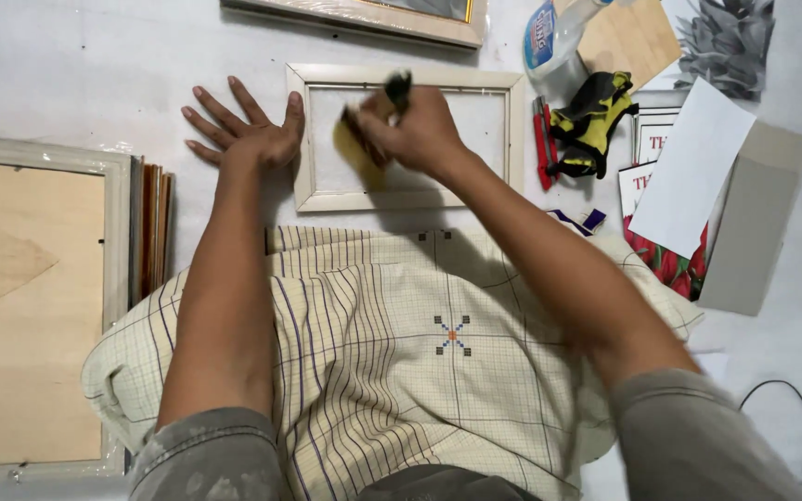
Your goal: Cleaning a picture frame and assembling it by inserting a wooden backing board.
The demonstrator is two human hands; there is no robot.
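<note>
While left hand (pixel 248 130) braces frame (pixel 308 139), right hand (pixel 415 125) grips cloth (pixel 355 148).

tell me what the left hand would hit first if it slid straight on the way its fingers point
The left hand lies flat, fingers pointing up and left across bare white floor. The way looks free as far as the picture's edge.

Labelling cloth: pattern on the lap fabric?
Cream checked lap cloth with purple stripes and a small cross motif; head view.
</note>
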